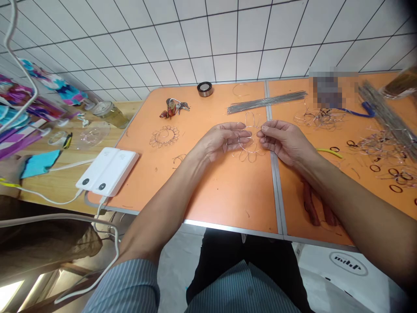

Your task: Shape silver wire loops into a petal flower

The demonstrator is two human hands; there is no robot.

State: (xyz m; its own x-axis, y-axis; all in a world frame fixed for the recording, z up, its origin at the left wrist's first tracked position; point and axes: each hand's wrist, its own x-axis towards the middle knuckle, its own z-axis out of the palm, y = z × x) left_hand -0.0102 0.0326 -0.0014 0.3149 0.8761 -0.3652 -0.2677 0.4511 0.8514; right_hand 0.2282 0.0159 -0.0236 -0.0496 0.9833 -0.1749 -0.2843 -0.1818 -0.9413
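Observation:
My left hand (224, 141) and my right hand (280, 139) hold a thin wire ring with flower-like loops (249, 154) between them, above the orange table (228, 195). The left fingers close on the ring's left side; the right thumb and fingertips pinch its right edge. A similar looped wire ring (164, 137) lies flat on the table to the left. Beyond my hands rests a bundle of straight wires (267, 102). Red-handled pliers (311, 204) lie partly under my right forearm.
Keys (176, 108) and a tape roll (205, 89) lie at the back. White power banks (107, 171) with cables sit at the left edge. Tangled wires (378, 145) and small dark rings (395, 188) spread at right. Another person's hand (13, 167) is far left, beside blue material.

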